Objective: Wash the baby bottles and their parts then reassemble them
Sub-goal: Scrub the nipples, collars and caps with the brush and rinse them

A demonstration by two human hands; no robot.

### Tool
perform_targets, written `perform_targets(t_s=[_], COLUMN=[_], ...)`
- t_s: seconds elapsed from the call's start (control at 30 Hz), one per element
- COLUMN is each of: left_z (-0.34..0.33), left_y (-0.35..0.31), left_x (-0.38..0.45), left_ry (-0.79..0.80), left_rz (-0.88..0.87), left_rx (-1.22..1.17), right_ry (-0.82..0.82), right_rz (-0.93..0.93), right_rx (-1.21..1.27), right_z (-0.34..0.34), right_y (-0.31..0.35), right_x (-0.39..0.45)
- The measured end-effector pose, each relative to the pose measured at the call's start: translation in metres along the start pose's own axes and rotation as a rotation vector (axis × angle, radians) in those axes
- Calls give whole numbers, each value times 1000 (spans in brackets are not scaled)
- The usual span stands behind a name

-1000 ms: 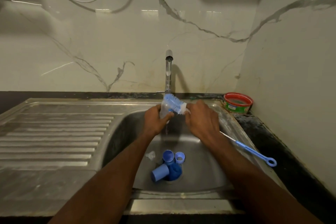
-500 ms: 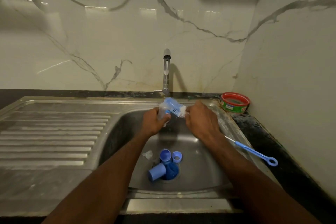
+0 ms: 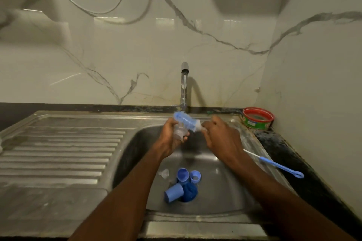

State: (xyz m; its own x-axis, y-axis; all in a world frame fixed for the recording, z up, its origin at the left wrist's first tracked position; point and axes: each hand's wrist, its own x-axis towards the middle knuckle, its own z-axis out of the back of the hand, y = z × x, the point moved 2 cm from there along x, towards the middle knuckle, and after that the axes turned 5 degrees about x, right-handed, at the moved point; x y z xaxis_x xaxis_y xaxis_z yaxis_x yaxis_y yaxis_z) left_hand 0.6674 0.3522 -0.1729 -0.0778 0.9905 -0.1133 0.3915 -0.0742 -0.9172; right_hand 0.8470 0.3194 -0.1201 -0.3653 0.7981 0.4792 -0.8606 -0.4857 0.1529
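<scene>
I hold a small clear plastic bottle part (image 3: pixel 179 132) in my left hand (image 3: pixel 170 139), fingers and thumb curled round it, up over the back half of the stainless steel sink (image 3: pixel 225 191) and just below the chrome tap (image 3: pixel 184 86). It is blurred, so I cannot tell whether it is a bottle body or a collar. My right hand (image 3: pixel 221 137) grips the white handle end of a blue bristled bottle brush (image 3: pixel 187 120), fingers closed tight on it; the bristle head lies slantwise across the top of the clear part, touching it, its tip pointing up and left towards the tap's foot. On the basin floor, near the drain, lie the other pieces: a blue cylindrical plastic cap (image 3: pixel 174 193) on its side, open end towards me, touching a dark blue rounded piece (image 3: pixel 189 191) that sits over the drain; a blue funnel-shaped piece (image 3: pixel 182 174) just behind those; a small blue ring collar (image 3: pixel 195 176) beside it on the right; and a clear silicone teat (image 3: pixel 164 173) a little apart on the left (hard to make out against the steel). A thin blue-handled teat brush (image 3: pixel 278 166) with a loop at its end rests across the sink's right rim, its wire end towards my right wrist. A round red-rimmed green tub (image 3: pixel 257 118) stands in the back corner of the dark counter (image 3: pixel 290 154). The ribbed draining board (image 3: pixel 58 152) stretches off to the left.
</scene>
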Motion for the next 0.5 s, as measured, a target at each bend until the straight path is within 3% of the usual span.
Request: perform_targets(t_s=[0.07,0.13,0.27,0.37,0.5], left_z=[-3,-9,-18,-10,-3], left_y=[2,5,4,4,7], left_x=[2,4,7,15,21], left_ry=[11,42,29,-21,28], left_rz=[33,40,13,-30,-36], left_rx=[-84,-94,79,101,-9], right_ry=[30,-41,-181,-158,-49], right_rz=[41,-12,-164,-99,71], right_rx=[23,20,0,70,109], right_z=[-5,-4,-1,-6,-10], right_y=[0,-4,-15,-21,-21], right_x=[-5,4,19,14,3])
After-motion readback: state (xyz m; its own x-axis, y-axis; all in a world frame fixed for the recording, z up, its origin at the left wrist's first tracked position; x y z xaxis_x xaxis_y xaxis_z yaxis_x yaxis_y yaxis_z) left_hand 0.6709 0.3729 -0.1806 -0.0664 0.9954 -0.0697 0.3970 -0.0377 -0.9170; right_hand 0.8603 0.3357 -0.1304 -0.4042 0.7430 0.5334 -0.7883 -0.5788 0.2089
